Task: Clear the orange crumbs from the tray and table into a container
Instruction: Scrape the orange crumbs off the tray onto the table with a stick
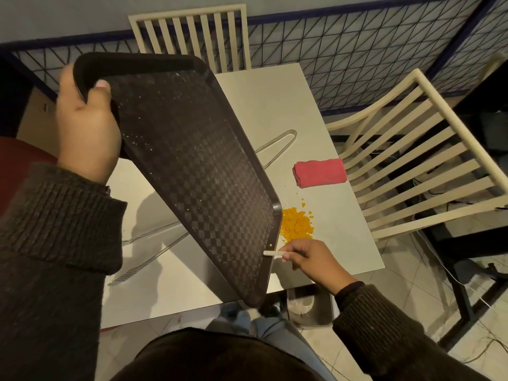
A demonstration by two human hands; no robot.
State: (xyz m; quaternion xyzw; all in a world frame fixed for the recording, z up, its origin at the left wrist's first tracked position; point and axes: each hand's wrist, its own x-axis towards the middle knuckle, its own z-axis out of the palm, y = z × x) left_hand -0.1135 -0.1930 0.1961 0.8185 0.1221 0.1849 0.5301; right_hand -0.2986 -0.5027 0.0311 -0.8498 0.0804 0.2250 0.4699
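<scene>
orange crumbs sit heaped on the white tabletop by the tilted dark checkered plastic tray. left hand grips its far corner; right hand pinches a white stick at the low rim, likely to flick clinging specks off next.

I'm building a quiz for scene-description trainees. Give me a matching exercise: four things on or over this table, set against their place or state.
Things:
1 tray
2 orange crumbs
3 pink cloth
4 clear tongs

Place or state:
A folded, lying on the table
B tilted, gripped by the left hand
C heaped by the tray's low edge
D partly hidden behind the tray

Pairs: 1-B, 2-C, 3-A, 4-D
</scene>
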